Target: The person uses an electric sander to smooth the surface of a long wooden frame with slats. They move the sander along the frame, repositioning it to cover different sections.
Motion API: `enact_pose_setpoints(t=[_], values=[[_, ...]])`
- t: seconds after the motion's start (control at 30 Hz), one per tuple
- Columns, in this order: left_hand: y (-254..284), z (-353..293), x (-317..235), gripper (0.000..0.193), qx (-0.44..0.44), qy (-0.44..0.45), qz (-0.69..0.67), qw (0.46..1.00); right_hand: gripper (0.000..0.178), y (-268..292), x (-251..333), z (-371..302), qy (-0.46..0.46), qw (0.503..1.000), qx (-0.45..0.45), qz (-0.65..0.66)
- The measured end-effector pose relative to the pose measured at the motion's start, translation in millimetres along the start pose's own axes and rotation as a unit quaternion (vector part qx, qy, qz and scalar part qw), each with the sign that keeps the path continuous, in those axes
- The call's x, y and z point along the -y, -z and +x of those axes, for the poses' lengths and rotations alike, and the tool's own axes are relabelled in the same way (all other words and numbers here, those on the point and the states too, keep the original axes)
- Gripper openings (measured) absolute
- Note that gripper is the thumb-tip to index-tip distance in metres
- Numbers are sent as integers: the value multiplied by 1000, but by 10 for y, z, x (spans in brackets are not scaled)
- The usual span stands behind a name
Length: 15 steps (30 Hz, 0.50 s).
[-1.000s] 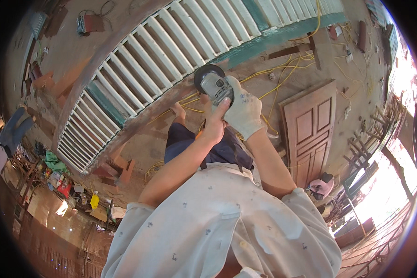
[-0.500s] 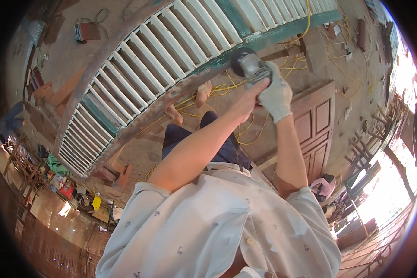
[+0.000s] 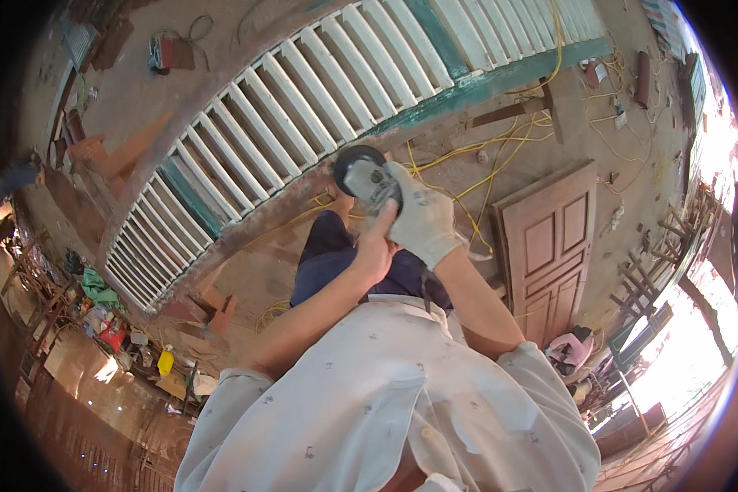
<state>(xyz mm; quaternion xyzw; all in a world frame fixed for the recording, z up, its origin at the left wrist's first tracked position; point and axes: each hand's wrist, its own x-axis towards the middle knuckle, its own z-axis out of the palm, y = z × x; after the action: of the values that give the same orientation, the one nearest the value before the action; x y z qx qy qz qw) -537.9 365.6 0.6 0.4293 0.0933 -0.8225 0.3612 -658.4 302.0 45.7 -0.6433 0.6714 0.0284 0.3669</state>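
Observation:
An angle grinder (image 3: 371,182) with a round dark disc is held between my two hands. My right hand (image 3: 423,215), in a whitish work glove, is wrapped round its body. My bare left hand (image 3: 377,246) grips the tool's near end, with the thumb along its side. The disc lies at the near edge of a long louvred shutter (image 3: 279,107); whether it touches cannot be made out. White slats fill the shutter, with green cross rails between them. Its near rail shows bare brown wood on the left and green paint (image 3: 500,80) on the right.
Yellow cord (image 3: 500,164) lies in loops on the floor beyond my feet. A brown panelled door (image 3: 553,238) lies to the right. Wooden offcuts (image 3: 127,160) and a red-and-grey box with a cord (image 3: 170,54) are at left. Clutter (image 3: 111,316) lines the lower left.
Both hands have moved left and nearer to me with the angle grinder, along the shutter's near rail. The view has shifted slightly.

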Motion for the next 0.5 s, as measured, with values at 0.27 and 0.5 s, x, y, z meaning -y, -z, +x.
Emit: enact_pose_setpoints(t=[0.27, 0.5], values=[[5, 232, 132, 52, 39, -34, -51, 997, 74, 153, -8, 162, -12, 997, 52, -58], [-626, 674, 249, 48, 50, -20, -3, 999, 85, 623, -462, 321, -32, 999, -15, -30]])
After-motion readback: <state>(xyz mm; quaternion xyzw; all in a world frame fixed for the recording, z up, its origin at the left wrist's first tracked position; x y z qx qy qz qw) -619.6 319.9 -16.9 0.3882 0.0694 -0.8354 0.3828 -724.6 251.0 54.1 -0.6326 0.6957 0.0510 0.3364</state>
